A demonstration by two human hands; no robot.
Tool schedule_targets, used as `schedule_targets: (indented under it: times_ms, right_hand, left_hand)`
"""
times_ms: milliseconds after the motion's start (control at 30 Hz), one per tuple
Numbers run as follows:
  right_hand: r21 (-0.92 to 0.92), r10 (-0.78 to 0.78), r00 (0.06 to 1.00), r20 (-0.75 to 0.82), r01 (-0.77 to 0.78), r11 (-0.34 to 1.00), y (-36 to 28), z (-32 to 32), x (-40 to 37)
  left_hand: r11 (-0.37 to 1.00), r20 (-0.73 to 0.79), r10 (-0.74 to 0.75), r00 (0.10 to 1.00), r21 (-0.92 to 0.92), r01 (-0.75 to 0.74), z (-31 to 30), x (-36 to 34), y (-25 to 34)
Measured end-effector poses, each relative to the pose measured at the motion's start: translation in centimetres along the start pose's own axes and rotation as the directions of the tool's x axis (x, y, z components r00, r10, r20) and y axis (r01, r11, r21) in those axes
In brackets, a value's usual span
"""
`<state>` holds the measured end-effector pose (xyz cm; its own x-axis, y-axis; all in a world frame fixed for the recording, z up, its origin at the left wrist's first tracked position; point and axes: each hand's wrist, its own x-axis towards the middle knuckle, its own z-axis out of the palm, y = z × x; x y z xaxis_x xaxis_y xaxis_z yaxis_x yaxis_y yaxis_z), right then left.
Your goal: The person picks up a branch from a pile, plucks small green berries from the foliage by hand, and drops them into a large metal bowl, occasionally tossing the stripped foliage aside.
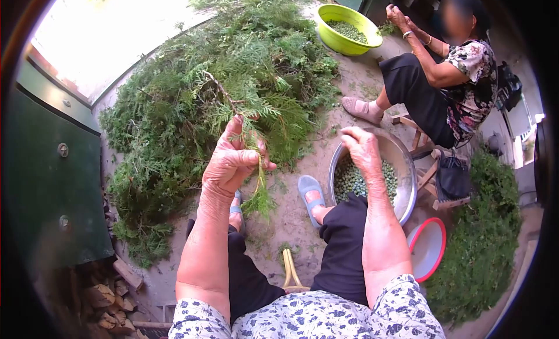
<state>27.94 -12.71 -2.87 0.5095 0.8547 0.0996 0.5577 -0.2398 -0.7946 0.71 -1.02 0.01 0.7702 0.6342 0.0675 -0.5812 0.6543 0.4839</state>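
Observation:
My left hand (236, 155) pinches a green conifer sprig (259, 199), whose feathery leaves hang below the fingers and spread above them. A brown twig (220, 88) rises just past my fingertips. My right hand (362, 149) is over the near rim of a large metal basin (409, 187), its fingers curled together. Whether anything small is between those fingertips I cannot make out. Inside the basin lie many small round green cones (349, 184), partly covered by my forearm and knee.
A big heap of cut conifer branches (169, 123) lies ahead. Beyond stands a yellow-green tub (349, 46) with green cones. A person (466, 71) sits at the right, hands raised. A red-rimmed bowl (428, 249) and more greenery (477, 246) are right; firewood (108, 304) lies lower left.

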Motion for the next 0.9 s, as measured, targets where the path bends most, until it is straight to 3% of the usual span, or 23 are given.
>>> schedule_targets:
  times_ms: [33, 67, 133, 167, 233, 267, 367, 400, 433, 467, 500, 533, 600, 633, 667, 700, 733, 767, 800, 867, 900]
  right_hand:
    - [0.128, 0.098, 0.988, 0.123, -0.114, 0.985, -2.1, 0.2, -0.3]
    - [0.350, 0.095, 0.972, 0.214, -0.167, 0.922, -2.1, 1.1, -0.4]
    - [0.686, 0.070, 0.919, 0.387, -0.338, 0.645, -3.6, 2.1, -0.8]
    - [0.687, 0.063, 0.921, 0.385, -0.331, 0.647, -4.6, 2.4, -1.1]
    - [0.800, 0.015, 0.878, 0.479, -0.443, 0.404, -6.0, 2.9, -1.5]
    - [0.802, 0.010, 0.879, 0.476, -0.439, 0.406, -6.0, 3.0, -1.5]
    - [0.651, -0.011, 0.971, 0.239, -0.152, 0.743, -5.4, 3.6, -1.3]
    - [0.649, -0.015, 0.972, 0.233, -0.144, 0.747, -5.5, 3.4, -1.1]
    - [0.528, -0.045, 0.997, 0.063, 0.005, 0.849, -6.3, 2.9, -1.0]
    - [0.366, -0.101, 0.990, -0.100, 0.131, 0.921, -7.3, 2.4, -1.0]
    - [0.387, -0.060, 0.989, -0.136, 0.109, 0.916, -8.8, 1.6, -1.0]
    - [0.369, -0.152, 0.970, -0.189, 0.213, 0.905, -10.3, 0.9, -0.7]
    - [0.354, -0.251, 0.936, -0.245, 0.328, 0.876, -13.4, 0.0, 0.2]
    - [0.349, -0.254, 0.936, -0.245, 0.330, 0.877, -14.3, -0.2, 0.8]
    - [0.347, -0.251, 0.960, -0.125, 0.279, 0.895, -15.0, -0.4, 1.5]
    - [0.338, -0.243, 0.970, 0.000, 0.229, 0.913, -15.5, -0.5, 2.0]
    - [0.337, -0.250, 0.968, 0.006, 0.233, 0.912, -15.4, -0.5, 2.4]
    - [0.259, -0.248, 0.946, 0.207, 0.191, 0.947, -15.0, -0.7, 2.8]
    - [0.169, -0.220, 0.889, 0.401, 0.164, 0.972, -14.6, -0.6, 3.1]
    - [0.143, -0.307, 0.855, 0.417, 0.271, 0.952, -13.8, 0.1, 2.4]
    - [0.124, -0.327, 0.828, 0.457, 0.304, 0.944, -12.6, 0.7, 2.3]
  left_hand:
    - [0.998, -0.081, -0.024, 0.996, 0.058, 0.029, 0.6, 0.0, -0.1]
    - [0.992, -0.163, -0.041, 0.986, 0.113, 0.060, 1.2, 0.0, -0.1]
    - [0.951, -0.213, -0.027, 0.977, 0.295, 0.090, 1.1, 0.2, -0.5]
    - [0.927, -0.234, -0.036, 0.972, 0.356, 0.120, 1.5, 0.2, -0.5]
    - [0.839, -0.248, -0.044, 0.968, 0.516, 0.170, 1.9, 0.2, -0.7]
    - [0.765, -0.205, -0.038, 0.978, 0.624, 0.160, 1.7, 0.2, -0.9]
    - [0.681, -0.197, -0.029, 0.980, 0.714, 0.164, 1.6, -0.1, -1.3]
    - [0.602, -0.196, -0.047, 0.979, 0.777, 0.184, 1.6, -0.2, -1.2]
    - [0.516, -0.196, -0.063, 0.978, 0.833, 0.201, 1.5, -0.2, -1.2]
    - [0.520, -0.190, -0.063, 0.980, 0.832, 0.195, 1.5, -0.2, -1.3]
    - [0.377, -0.173, -0.065, 0.983, 0.907, 0.184, 1.3, -0.3, -1.3]
    - [0.223, -0.158, -0.069, 0.985, 0.960, 0.169, 1.1, -0.5, -1.2]
    - [0.161, -0.139, -0.041, 0.989, 0.976, 0.144, 0.4, -0.9, -1.4]
    - [0.002, -0.114, -0.043, 0.992, 0.993, 0.115, 0.2, -1.2, -1.2]
    - [-0.156, -0.090, -0.046, 0.995, 0.984, 0.082, 0.1, -1.4, -1.2]
    - [-0.152, -0.088, -0.040, 0.995, 0.985, 0.081, 0.0, -1.6, -1.1]
    - [-0.272, -0.010, 0.000, 1.000, 0.962, 0.009, -0.2, -1.9, -1.0]
    - [-0.392, 0.070, 0.031, 0.997, 0.919, -0.053, -0.3, -2.2, -0.8]
    - [-0.390, 0.067, 0.042, 0.997, 0.920, -0.045, -0.2, -2.5, -0.5]
    - [-0.512, -0.016, 0.063, 0.998, 0.858, 0.046, 0.1, -2.9, 0.2]
    - [-0.507, -0.023, 0.069, 0.997, 0.860, 0.054, -0.4, -3.2, 0.4]
